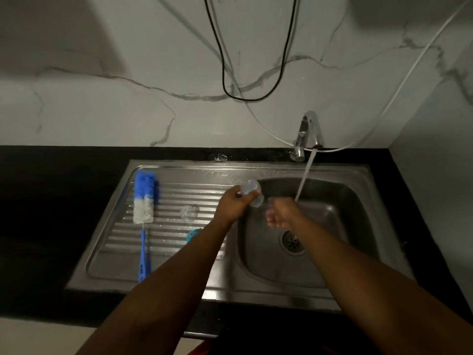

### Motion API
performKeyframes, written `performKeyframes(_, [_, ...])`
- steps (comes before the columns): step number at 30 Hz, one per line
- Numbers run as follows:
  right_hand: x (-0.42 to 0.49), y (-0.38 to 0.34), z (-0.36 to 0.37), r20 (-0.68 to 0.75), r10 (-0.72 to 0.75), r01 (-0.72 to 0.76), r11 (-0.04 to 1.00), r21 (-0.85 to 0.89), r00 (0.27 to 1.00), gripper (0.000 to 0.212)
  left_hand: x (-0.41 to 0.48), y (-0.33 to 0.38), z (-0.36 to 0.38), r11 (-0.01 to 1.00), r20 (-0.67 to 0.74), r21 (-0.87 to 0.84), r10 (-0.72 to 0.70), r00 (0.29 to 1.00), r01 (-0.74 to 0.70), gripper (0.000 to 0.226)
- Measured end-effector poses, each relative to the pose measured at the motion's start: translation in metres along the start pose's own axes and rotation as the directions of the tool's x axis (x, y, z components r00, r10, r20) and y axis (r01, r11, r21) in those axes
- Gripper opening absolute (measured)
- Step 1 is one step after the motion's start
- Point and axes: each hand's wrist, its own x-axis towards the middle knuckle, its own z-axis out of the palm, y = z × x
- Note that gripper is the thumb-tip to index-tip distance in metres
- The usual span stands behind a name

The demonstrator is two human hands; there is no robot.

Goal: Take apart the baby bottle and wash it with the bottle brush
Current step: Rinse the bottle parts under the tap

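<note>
Gripping the bottle [250, 193] in the left hand [234, 204] — clear, colourless plastic, tipped on its side, held just over the edge where the ribbed draining board meets the bowl of the sink [268, 290]. Any marks on its wall too blurred to read. Holding the right hand [280, 213] under the water [304, 183] running from the tap [309, 131], fingers loosely curled, nothing in them. Lying apart on the board: clear dome-shaped piece [188, 213], teal ring [192, 234] partly behind the left forearm, and brush [144, 201] — blue and white bristles, blue handle.
</note>
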Motion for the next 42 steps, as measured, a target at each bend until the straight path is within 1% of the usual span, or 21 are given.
performKeyframes(1, [0.004, 0.0, 0.011, -0.027, -0.095, 0.091, 0.988, -0.127, 0.995, 0.04, 0.002, -0.006, -0.014, 1.0, -0.027, 0.003, -0.015, 1.0, 0.015, 0.047])
performKeyframes(2, [0.005, -0.001, 0.021, -0.019, -0.214, 0.202, 0.945, -0.258, 0.977, 0.048, 0.004, -0.008, -0.027, 1.0, -0.042, 0.005, -0.03, 0.999, 0.03, 0.05])
performKeyframes(4, [0.006, -0.005, 0.049, 0.06, -0.409, 0.391, 0.806, -0.444, 0.911, 0.064, 0.007, -0.016, -0.053, 0.998, -0.018, -0.007, -0.056, 0.998, 0.056, 0.051])
performKeyframes(5, [0.004, -0.007, 0.059, 0.104, -0.467, 0.455, 0.747, -0.485, 0.878, 0.068, 0.006, -0.018, -0.06, 0.999, 0.024, -0.004, -0.054, 0.998, 0.054, 0.052])
performKeyframes(6, [0.003, -0.009, 0.074, 0.141, -0.51, 0.504, 0.699, -0.507, 0.849, 0.067, 0.006, -0.02, -0.07, 0.999, 0.065, -0.001, -0.051, 0.997, 0.051, 0.052])
performKeyframes(8, [0.003, -0.013, 0.098, 0.171, -0.542, 0.541, 0.655, -0.528, 0.823, 0.059, 0.008, -0.026, -0.086, 1.0, 0.107, -0.003, -0.022, 0.994, 0.023, 0.047])
performKeyframes(10, [0.005, -0.015, 0.115, 0.147, -0.55, 0.534, 0.655, -0.535, 0.822, 0.056, 0.011, -0.031, -0.103, 0.999, 0.096, -0.023, -0.028, 0.995, 0.031, 0.047])
performKeyframes(13, [0.013, -0.015, 0.134, 0.119, -0.528, 0.5, 0.673, -0.545, 0.841, 0.053, 0.017, -0.041, -0.129, 0.987, 0.056, -0.097, -0.119, 0.991, 0.124, 0.051])
performKeyframes(15, [0.015, -0.016, 0.144, 0.094, -0.528, 0.494, 0.696, -0.522, 0.844, 0.052, 0.023, -0.051, -0.144, 0.985, 0.039, -0.105, -0.137, 0.99, 0.14, 0.041])
performKeyframes(17, [0.02, -0.016, 0.155, 0.06, -0.531, 0.483, 0.711, -0.512, 0.845, 0.054, 0.029, -0.063, -0.159, 0.987, 0.027, -0.08, -0.136, 0.99, 0.137, 0.027])
performKeyframes(19, [0.026, -0.015, 0.165, 0.029, -0.52, 0.459, 0.726, -0.512, 0.854, 0.056, 0.035, -0.074, -0.172, 0.988, 0.005, -0.06, -0.142, 0.99, 0.142, 0.019])
performKeyframes(21, [0.03, -0.014, 0.172, 0.012, -0.513, 0.441, 0.727, -0.526, 0.859, 0.056, 0.041, -0.082, -0.18, 0.99, -0.01, -0.034, -0.134, 0.991, 0.134, 0.014])
performKeyframes(26, [0.026, -0.009, 0.175, -0.008, -0.507, 0.413, 0.711, -0.569, 0.862, 0.06, 0.051, -0.094, -0.185, 0.994, -0.048, 0.101, -0.037, 0.998, 0.042, 0.009])
performKeyframes(28, [0.025, -0.001, 0.17, -0.041, -0.493, 0.382, 0.722, -0.577, 0.869, 0.062, 0.049, -0.094, -0.184, 0.985, -0.058, 0.173, 0.02, 0.998, -0.01, 0.011])
performKeyframes(30, [0.023, 0.007, 0.162, -0.056, -0.471, 0.365, 0.748, -0.554, 0.88, 0.06, 0.048, -0.097, -0.183, 0.971, -0.04, 0.235, 0.065, 0.997, -0.054, 0.019])
performKeyframes(32, [0.02, 0.014, 0.154, -0.072, -0.46, 0.359, 0.772, -0.525, 0.885, 0.057, 0.044, -0.102, -0.183, 0.943, 0.048, 0.317, 0.094, 0.994, -0.105, 0.036])
performKeyframes(34, [0.015, 0.017, 0.146, -0.099, -0.48, 0.359, 0.764, -0.537, 0.872, 0.049, 0.041, -0.108, -0.181, 0.908, 0.13, 0.388, 0.112, 0.985, -0.154, 0.051])
performKeyframes(36, [0.012, 0.017, 0.14, -0.107, -0.512, 0.362, 0.725, -0.585, 0.852, 0.038, 0.037, -0.112, -0.179, 0.918, 0.135, 0.373, 0.094, 0.986, -0.138, 0.044])
performKeyframes(38, [0.008, 0.018, 0.132, -0.126, -0.524, 0.35, 0.71, -0.611, 0.842, 0.033, 0.031, -0.113, -0.177, 0.953, 0.066, 0.29, 0.073, 0.995, -0.089, 0.035])
performKeyframes(40, [0.007, 0.018, 0.125, -0.137, -0.524, 0.355, 0.725, -0.591, 0.841, 0.036, 0.026, -0.11, -0.178, 0.971, -0.043, 0.235, 0.042, 0.998, -0.031, 0.032])
performKeyframes(42, [0.007, 0.019, 0.117, -0.144, -0.524, 0.359, 0.734, -0.576, 0.84, 0.036, 0.019, -0.102, -0.179, 0.983, -0.164, 0.184, 0.033, 0.986, -0.003, 0.031])
